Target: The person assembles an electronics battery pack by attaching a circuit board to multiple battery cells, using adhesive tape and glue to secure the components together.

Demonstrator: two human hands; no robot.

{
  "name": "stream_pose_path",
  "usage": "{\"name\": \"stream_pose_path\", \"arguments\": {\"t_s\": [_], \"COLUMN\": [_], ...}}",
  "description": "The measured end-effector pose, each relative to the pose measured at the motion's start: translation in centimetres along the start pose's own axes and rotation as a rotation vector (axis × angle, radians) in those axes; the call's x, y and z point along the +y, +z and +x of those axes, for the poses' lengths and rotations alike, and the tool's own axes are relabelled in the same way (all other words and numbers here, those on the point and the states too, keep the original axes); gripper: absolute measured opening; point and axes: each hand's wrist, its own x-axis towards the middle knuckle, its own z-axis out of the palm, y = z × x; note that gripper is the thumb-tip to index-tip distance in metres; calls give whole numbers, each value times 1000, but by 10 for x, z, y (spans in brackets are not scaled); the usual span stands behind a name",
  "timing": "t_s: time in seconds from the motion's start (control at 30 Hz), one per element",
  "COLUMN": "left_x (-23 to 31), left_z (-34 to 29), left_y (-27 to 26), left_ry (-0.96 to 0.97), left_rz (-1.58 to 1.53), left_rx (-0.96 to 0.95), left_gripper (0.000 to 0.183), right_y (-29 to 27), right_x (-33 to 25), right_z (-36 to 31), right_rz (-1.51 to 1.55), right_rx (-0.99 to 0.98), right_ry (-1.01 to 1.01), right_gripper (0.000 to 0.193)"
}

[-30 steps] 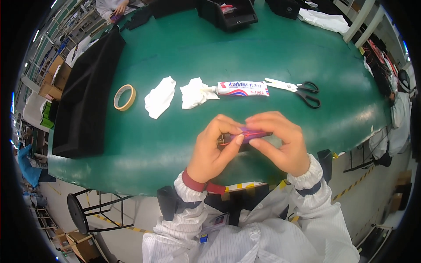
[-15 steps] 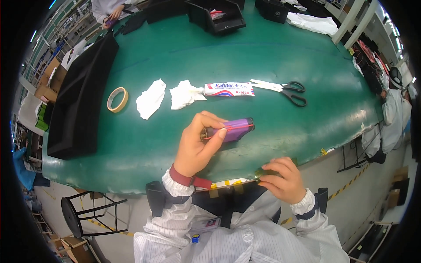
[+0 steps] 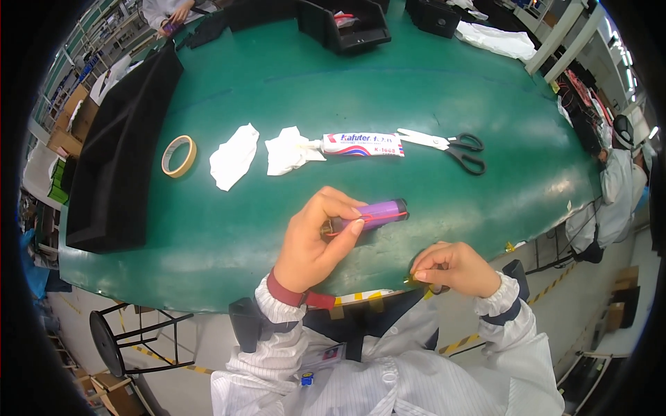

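Held above the table between the thumb and fingers of my left hand (image 3: 309,243) is a purple battery pack (image 3: 381,212), with a red wire along its side and black at its far end. It points to the right, tilted slightly up. Close to the table's front edge, my right hand (image 3: 461,269) pinches a small amber, see-through strip that looks like tape (image 3: 410,279). Beyond my hands lie a white glue tube (image 3: 362,145), black-handled scissors (image 3: 466,147) touching or nearly touching it, two crumpled tissues (image 3: 234,157), and a tape roll (image 3: 179,157).
A long black compartmented tray (image 3: 111,201) stands along the left side of the green table (image 3: 229,270). At the far side are a black bin (image 3: 343,36) and a white cloth (image 3: 494,40). Another person's hand (image 3: 182,12) shows far left. A black stool (image 3: 109,343) stands on the floor.
The purple pack has turned in my left hand and sits slightly lower and further right. My right fingers have closed more tightly on the amber strip, which shows less now.
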Motion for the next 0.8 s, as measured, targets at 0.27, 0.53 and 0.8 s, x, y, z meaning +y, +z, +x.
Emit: {"name": "stream_pose_path", "arguments": {"t_s": [0.27,0.53,0.8], "left_x": [0,1,-1], "left_z": [2,5,4], "left_y": [1,1,-1], "left_ry": [8,6,65], "left_rz": [-20,-18,35], "left_rx": [-8,1,-11], "left_gripper": [14,16,20], "right_y": [-18,-42,-38], "right_x": [-14,-23,-95], "right_z": [13,15,9], "right_rz": [43,-26,-164], "right_rx": [-187,-55,179], "right_ry": [273,269,-132], "right_gripper": [20,21,15]}}
